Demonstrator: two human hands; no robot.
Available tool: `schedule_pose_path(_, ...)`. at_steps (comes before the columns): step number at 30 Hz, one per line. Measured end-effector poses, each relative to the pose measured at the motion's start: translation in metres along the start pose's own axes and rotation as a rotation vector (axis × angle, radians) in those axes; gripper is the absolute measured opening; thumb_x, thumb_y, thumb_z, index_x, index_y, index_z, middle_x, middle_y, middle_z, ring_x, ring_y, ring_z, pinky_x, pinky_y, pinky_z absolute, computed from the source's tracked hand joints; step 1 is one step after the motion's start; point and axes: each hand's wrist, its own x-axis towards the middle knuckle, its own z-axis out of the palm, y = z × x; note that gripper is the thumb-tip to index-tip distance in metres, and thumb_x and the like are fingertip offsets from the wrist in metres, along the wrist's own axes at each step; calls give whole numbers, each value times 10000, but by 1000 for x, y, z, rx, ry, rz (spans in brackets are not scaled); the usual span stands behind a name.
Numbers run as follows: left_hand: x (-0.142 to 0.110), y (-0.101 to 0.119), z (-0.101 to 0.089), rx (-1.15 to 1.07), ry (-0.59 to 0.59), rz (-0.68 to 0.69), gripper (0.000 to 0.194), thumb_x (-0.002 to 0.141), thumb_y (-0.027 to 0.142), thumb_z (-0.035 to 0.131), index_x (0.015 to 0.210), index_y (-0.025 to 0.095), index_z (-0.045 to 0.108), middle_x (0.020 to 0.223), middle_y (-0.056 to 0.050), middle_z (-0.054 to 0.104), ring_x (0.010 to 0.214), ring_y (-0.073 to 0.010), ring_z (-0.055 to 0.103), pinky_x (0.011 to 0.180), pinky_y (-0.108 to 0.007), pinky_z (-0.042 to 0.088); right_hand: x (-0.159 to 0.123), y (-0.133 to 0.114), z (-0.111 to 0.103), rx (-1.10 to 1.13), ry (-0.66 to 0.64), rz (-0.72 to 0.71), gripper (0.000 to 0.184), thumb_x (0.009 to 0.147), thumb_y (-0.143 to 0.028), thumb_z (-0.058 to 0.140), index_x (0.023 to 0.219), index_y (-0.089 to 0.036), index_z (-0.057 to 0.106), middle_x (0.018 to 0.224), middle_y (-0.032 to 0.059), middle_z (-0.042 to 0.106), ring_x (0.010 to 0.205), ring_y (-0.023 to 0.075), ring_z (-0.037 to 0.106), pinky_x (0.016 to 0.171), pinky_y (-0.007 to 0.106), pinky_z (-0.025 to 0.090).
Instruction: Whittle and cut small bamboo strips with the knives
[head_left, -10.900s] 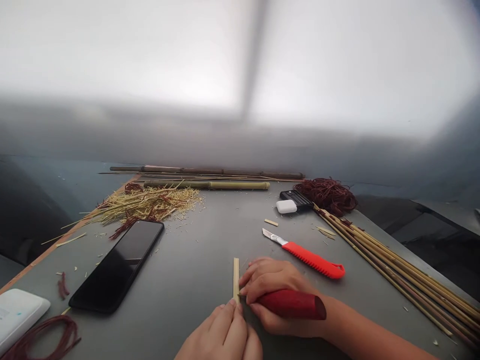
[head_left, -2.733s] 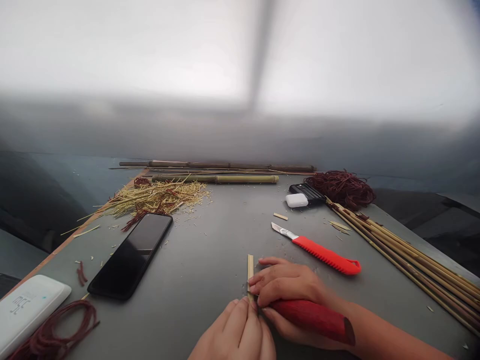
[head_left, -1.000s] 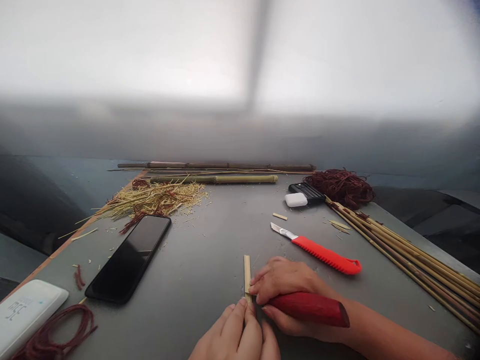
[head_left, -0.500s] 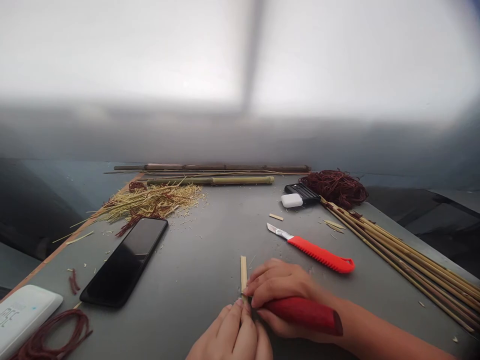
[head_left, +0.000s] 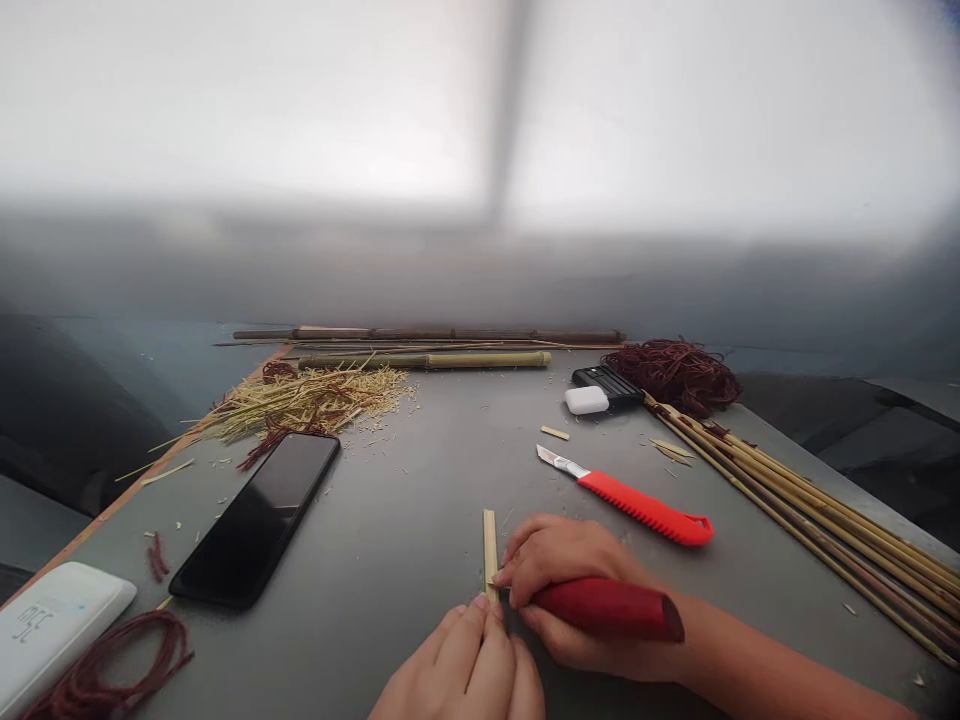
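A short pale bamboo strip (head_left: pixel 490 545) lies flat on the grey table (head_left: pixel 405 520), pointing away from me. My left hand (head_left: pixel 461 670) has its fingers pressed together, pinning the strip's near end. My right hand (head_left: pixel 570 590) is closed round a red-handled tool (head_left: pixel 607 610); its working end is hidden under my fingers, right against the strip's near end. An orange utility knife (head_left: pixel 626 497) with its blade out lies just beyond my right hand.
A black phone (head_left: pixel 256 515) lies to the left, with a white device (head_left: pixel 52 625) and dark red cord (head_left: pixel 112 665) at the near left. Bamboo shavings (head_left: pixel 300 400) are piled at the back left, poles (head_left: pixel 427 348) along the far edge, and thin sticks (head_left: pixel 810 515) along the right.
Both hands have stayed on the strip's near end with only small shifts. The view has drifted slightly; nothing else on the table has moved.
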Motion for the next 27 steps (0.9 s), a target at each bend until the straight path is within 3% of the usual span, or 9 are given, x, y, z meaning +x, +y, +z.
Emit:
schedule_pose_path(2,0,-1,0,13,-1,4,292,886,-75,455,875,123,670,779,-27,769,663,-164,748,631,-209,601,-1,1,0,14,4,25,99,828,-161,602,813,-222,679,806,25,775,793,154,720,793,274,573)
schedule_pose_path(6,-1,0,0,5,-18,4,325,890,-78,415,866,124,668,748,-23,756,664,-166,745,647,-225,606,-4,3,3,14,2,-5,50,835,-188,652,833,-220,690,822,17,780,775,145,728,878,298,550)
schedule_pose_path(11,-1,0,0,14,-14,7,340,879,-86,411,886,117,683,796,-27,773,683,-163,748,645,-216,599,-5,6,7,35,52,85,151,773,-109,611,805,-225,702,807,2,776,771,149,712,754,248,567)
schedule_pose_path(15,0,1,1,18,-14,21,331,868,-84,419,885,114,684,774,-30,767,684,-170,748,656,-216,598,-2,6,8,71,70,35,110,783,-144,641,790,-245,685,798,-19,780,754,149,736,826,266,563)
schedule_pose_path(20,-1,1,1,34,-14,20,333,885,-77,399,890,110,674,808,-44,773,694,-171,750,656,-227,598,1,0,1,66,30,142,143,748,-133,594,764,-231,698,797,12,779,751,167,713,705,260,584)
schedule_pose_path(27,3,0,0,45,-4,33,342,858,-85,386,873,106,669,757,-38,763,675,-173,740,638,-231,596,-2,3,3,56,5,70,99,808,-157,656,849,-217,723,841,24,783,806,149,720,824,271,564)
